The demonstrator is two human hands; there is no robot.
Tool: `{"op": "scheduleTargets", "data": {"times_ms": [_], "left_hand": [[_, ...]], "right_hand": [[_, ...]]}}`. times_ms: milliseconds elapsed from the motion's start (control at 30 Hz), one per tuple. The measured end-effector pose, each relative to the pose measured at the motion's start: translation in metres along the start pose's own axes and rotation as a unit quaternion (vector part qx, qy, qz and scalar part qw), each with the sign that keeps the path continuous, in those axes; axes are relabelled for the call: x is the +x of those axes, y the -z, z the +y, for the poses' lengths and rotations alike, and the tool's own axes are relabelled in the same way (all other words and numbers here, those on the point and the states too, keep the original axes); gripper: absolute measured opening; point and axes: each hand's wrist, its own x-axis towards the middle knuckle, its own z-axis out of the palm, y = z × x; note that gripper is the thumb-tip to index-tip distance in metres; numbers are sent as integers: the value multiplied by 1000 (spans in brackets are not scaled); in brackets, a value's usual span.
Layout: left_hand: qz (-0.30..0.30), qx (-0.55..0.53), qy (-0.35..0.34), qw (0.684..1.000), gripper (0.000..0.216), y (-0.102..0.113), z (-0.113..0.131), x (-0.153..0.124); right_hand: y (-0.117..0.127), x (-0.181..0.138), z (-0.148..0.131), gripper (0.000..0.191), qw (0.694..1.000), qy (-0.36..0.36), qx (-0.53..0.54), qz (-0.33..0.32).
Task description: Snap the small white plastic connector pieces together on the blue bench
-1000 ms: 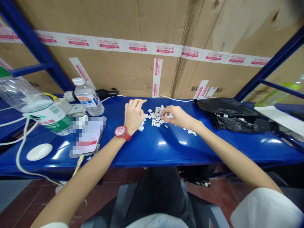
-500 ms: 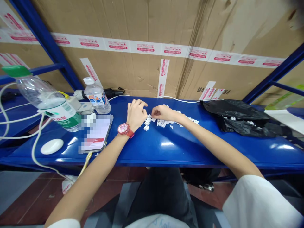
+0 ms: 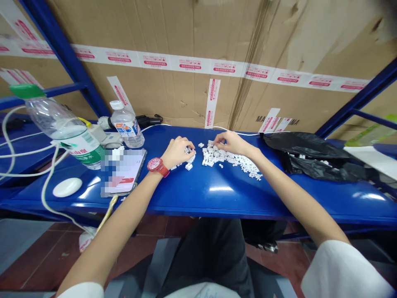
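A pile of several small white plastic pieces [image 3: 226, 159] lies on the blue metal shelf [image 3: 217, 190] in front of me. My left hand [image 3: 177, 151], with a red watch on its wrist, is curled with its fingers closed on a few white pieces at the pile's left edge. My right hand [image 3: 231, 142] rests on the far side of the pile, fingertips pinched down onto the pieces. A smaller group of white pieces [image 3: 187, 163] lies by my left hand.
A phone [image 3: 122, 171] on a cable lies left of my hands, with a white oval pad [image 3: 66, 187], two water bottles [image 3: 125, 124] [image 3: 66, 130] and white cables. A black plastic bag [image 3: 310, 157] sits at the right. Cardboard boxes [image 3: 198, 62] wall the back.
My hands met at the left of the pile half a second ago and have parted; the right hand moved right and back, the left drew in with pieces.
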Motion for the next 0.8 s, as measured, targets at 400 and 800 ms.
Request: {"op": "scheduleTargets", "data": {"times_ms": [400, 800], "left_hand": [[19, -6, -16, 1000, 24, -6, -12, 0], [17, -78, -15, 997, 15, -2, -11, 6]], "right_hand": [[-15, 54, -5, 15, 998, 35, 25, -51], [21, 47, 2, 10, 992, -10, 82, -91]]}}
